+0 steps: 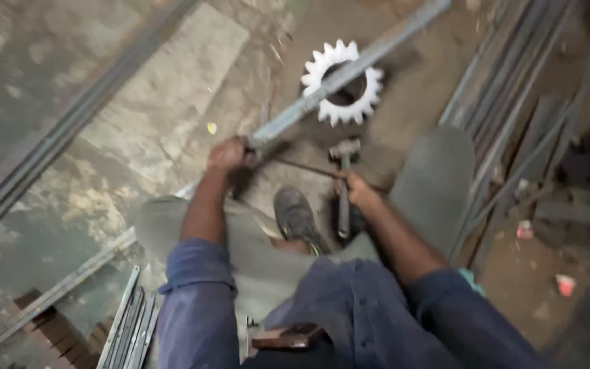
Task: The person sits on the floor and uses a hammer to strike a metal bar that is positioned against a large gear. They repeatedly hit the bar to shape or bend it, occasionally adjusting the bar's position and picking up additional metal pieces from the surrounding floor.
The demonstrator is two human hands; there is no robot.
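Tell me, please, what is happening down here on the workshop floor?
A person crouches on the floor over a long flat metal bar. The left hand grips the bar near its lower part, and the bar runs up across a white toothed gear lying on the ground. The right hand holds a hammer by its handle, head just below the gear. A dark shoe sits between the arms. More metal strips lie to the right.

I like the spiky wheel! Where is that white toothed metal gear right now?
In the head view, the white toothed metal gear lies on the dirt floor at upper centre, under the long grey metal bar, just beyond the hammer.
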